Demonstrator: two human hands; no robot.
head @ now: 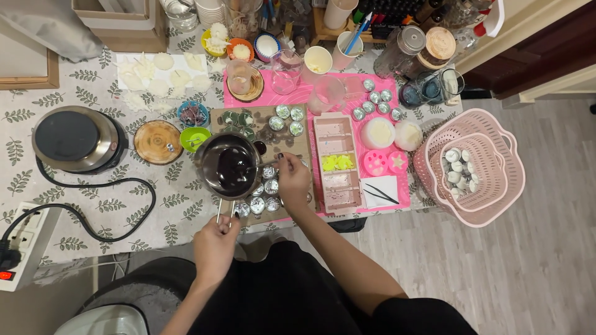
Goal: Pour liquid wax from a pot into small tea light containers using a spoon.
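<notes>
Your left hand (214, 245) was closed on the handle of the small metal pot (228, 164), which held dark liquid above the wooden board (298, 146) on the desk (93, 211). Your right hand (292, 177) pinched a thin stirrer reaching into it. Several foil cups (264, 195) by the pot looked unfilled; green-filled ones (239, 118) sat farther back. The pink basket (496, 186) held more cups.

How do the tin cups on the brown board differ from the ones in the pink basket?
The tin cups on the board sit beside the dark-filled metal pot, next to the right hand; the tin cups in the basket are piled loosely, away from both hands. Both sets are small, round and silvery.
</notes>
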